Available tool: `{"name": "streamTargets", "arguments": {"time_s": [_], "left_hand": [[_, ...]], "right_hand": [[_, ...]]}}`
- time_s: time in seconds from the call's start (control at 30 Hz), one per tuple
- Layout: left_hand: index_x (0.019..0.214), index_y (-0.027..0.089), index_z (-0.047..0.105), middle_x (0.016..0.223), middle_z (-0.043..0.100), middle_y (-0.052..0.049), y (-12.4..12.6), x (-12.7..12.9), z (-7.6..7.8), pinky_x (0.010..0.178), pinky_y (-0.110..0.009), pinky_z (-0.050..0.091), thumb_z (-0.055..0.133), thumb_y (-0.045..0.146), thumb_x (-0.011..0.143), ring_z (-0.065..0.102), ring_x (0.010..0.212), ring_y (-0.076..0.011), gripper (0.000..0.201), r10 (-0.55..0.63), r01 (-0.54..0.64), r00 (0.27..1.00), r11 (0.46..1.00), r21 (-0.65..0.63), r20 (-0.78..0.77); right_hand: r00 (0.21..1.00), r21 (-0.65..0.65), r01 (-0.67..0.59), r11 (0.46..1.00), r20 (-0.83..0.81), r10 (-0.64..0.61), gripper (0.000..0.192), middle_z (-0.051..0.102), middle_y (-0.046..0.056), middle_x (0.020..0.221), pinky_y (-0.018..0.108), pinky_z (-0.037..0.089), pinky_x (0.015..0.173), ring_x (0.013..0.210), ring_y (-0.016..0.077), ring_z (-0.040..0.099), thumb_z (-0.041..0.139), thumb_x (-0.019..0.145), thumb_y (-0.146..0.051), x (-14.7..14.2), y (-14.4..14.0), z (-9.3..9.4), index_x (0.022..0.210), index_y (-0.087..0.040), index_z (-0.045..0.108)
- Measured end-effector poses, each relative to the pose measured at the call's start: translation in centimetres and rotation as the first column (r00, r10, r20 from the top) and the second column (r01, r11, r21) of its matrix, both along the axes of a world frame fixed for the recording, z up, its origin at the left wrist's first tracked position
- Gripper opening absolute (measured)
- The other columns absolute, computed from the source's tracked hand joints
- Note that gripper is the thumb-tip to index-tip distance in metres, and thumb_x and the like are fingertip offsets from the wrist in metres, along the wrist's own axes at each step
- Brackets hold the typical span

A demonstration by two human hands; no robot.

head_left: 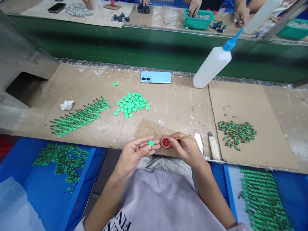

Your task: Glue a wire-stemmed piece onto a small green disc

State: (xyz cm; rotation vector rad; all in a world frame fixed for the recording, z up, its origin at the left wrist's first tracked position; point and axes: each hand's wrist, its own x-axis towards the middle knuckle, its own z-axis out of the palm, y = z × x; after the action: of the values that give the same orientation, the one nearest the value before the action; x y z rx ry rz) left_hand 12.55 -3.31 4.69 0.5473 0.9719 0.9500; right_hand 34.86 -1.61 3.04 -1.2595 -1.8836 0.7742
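Left hand (131, 154) has a small round green disc (151, 143) in its grip, just left of a round tub (162, 144) of red liquid (166, 142). Right hand (186, 150) is pinching a thin wooden stick (184, 137) beside it. Farther off: loose green discs (138, 105), then a light-blue phone (160, 78).

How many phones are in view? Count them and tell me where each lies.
2: a light-blue phone on the near bench, left of the nearer white bottle, and a dark phone at top left, on the pale sheet opposite. Others may be hidden.
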Motion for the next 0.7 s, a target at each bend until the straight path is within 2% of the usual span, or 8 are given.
{"name": "streamTargets", "arguments": {"time_s": [0.23, 0.4, 0.57, 0.7], "left_hand": [[0.097, 0.016, 0.079, 0.093, 0.086, -0.010, -0.3, 0.6, -0.3, 0.068, -0.015, 0.063, 0.097, 0.032, 0.071, 0.084, 0.083, -0.0194, 0.035, -0.006, 0.007, 0.999, 1.000, -0.026, 0.034], [0.085, 0.016, 0.078, 0.085, 0.084, -0.006, -0.5, 0.9, -0.3, 0.072, -0.020, 0.063, 0.098, 0.030, 0.068, 0.081, 0.075, -0.0159, 0.030, 0.040, -0.040, 0.995, 0.999, 0.000, 0.096], [0.095, 0.016, 0.077, 0.079, 0.082, -0.005, -0.7, 1.1, -0.7, 0.061, -0.022, 0.058, 0.097, 0.029, 0.068, 0.074, 0.065, -0.0145, 0.036, 0.061, -0.062, 0.998, 0.996, 0.057, 0.016], [0.092, 0.016, 0.078, 0.079, 0.081, -0.006, -0.8, 1.0, -1.5, 0.065, -0.026, 0.060, 0.094, 0.033, 0.072, 0.074, 0.067, -0.0165, 0.031, 0.082, -0.072, 0.991, 0.992, 0.100, -0.105]], "right_hand": [[1.000, -0.022, 0.006, 1.000, 0.010, -0.006, 0.030, 0.081, 0.008, 0.088, 0.028, 0.061, 0.071, 0.079, 0.0201, 0.078, 0.055, 0.106, -0.029, 0.0, 0.0, -0.1, 0.086, -0.020, 0.074], [0.998, 0.024, 0.021, 0.999, -0.064, -0.020, 0.025, 0.080, 0.006, 0.083, 0.028, 0.061, 0.067, 0.074, 0.0193, 0.077, 0.057, 0.105, -0.028, 0.0, -0.3, 0.4, 0.088, -0.021, 0.074], [0.992, 0.054, 0.019, 0.998, -0.128, -0.012, 0.020, 0.078, 0.005, 0.080, 0.028, 0.060, 0.064, 0.070, 0.0189, 0.075, 0.057, 0.104, -0.026, -0.1, -0.4, 0.6, 0.090, -0.022, 0.071], [0.993, -0.003, -0.021, 1.000, -0.114, 0.020, 0.018, 0.079, 0.007, 0.087, 0.028, 0.060, 0.065, 0.076, 0.0197, 0.076, 0.056, 0.105, -0.027, -0.2, -0.4, 0.0, 0.097, -0.021, 0.071]]}}
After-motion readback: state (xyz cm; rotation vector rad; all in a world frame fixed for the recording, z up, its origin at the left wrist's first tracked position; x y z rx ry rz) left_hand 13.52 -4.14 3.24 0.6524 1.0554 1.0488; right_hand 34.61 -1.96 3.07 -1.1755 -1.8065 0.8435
